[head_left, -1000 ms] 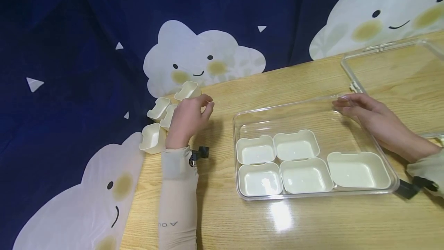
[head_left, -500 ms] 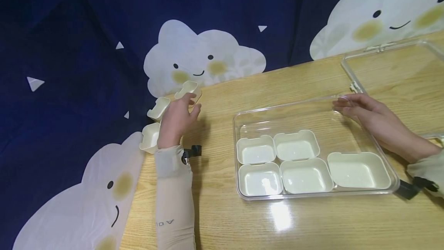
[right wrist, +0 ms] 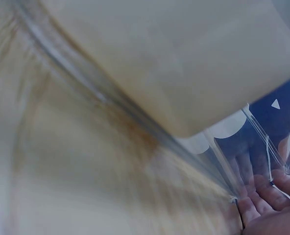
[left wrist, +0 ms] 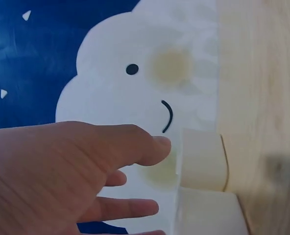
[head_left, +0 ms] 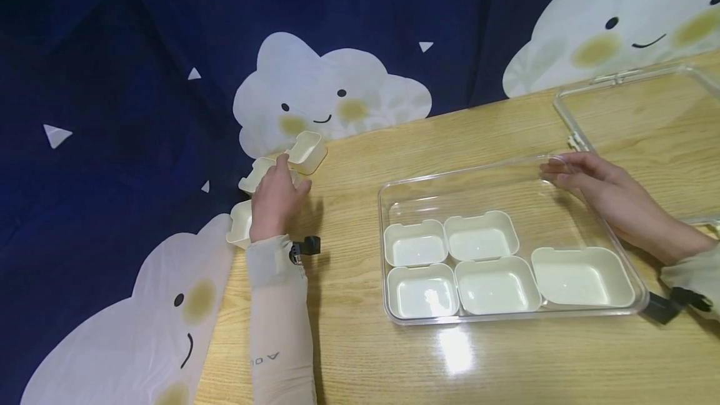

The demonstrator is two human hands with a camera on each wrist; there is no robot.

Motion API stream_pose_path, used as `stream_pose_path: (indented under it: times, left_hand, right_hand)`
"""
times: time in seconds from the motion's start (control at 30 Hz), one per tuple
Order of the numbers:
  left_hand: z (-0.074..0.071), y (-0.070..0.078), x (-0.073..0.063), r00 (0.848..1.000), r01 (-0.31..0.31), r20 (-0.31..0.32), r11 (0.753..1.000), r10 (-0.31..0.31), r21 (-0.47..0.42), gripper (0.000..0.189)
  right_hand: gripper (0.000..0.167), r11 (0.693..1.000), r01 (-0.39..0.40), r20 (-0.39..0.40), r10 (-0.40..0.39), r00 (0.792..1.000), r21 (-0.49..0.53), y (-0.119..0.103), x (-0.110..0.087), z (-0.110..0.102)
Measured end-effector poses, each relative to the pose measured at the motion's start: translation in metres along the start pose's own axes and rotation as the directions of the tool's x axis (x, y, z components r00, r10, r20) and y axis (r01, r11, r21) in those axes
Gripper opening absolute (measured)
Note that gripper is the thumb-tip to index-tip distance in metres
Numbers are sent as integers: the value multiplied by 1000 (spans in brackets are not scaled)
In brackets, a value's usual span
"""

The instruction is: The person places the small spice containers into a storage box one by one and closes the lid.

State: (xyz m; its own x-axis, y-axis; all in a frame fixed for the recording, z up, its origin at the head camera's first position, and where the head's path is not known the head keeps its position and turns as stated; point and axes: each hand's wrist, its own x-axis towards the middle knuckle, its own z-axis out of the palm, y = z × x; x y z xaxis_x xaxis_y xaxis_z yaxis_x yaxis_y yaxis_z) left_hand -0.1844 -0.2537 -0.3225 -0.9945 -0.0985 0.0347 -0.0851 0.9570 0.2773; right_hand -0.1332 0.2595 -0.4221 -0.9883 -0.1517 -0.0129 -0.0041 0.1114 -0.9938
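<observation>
Cream bins (head_left: 307, 153), left hand (head_left: 275, 200) spread beside them, lower fingers (left wrist: 128, 208) showing only from left wrist, right hand (head_left: 610, 195) pinching clear box (head_left: 529, 217)

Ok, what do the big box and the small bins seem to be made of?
Box: probably clear, glossy plastic; the table grain shows through. Bins: likely opaque cream plastic, smooth and slightly shiny, with bright highlights inside.

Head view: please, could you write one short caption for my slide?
Left hand over loose cream cups, right hand at the corner of a clear box holding five more cups.
</observation>
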Motion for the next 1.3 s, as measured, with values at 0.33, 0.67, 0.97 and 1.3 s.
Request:
stream_pose_path:
  times: [0.33,0.67,0.97,1.3]
  left_hand:
    - [9,-11,5,998,30,48,999,-28,-33,65]
    - [15,-14,8,995,22,97,1000,-22,-2,61]
    - [22,-16,10,996,11,92,1000,-12,16,47]
    - [24,-16,9,995,-47,92,998,43,45,30]
  right_hand:
    - [31,999,-12,1,12,1000,-31,0,-1,-1]
    - [30,1000,-4,0,4,1000,-16,-1,0,0]
    - [30,1000,-5,2,5,1000,-1,-1,-1,0]
    - [30,1000,-2,5,2,1000,31,0,0,0]
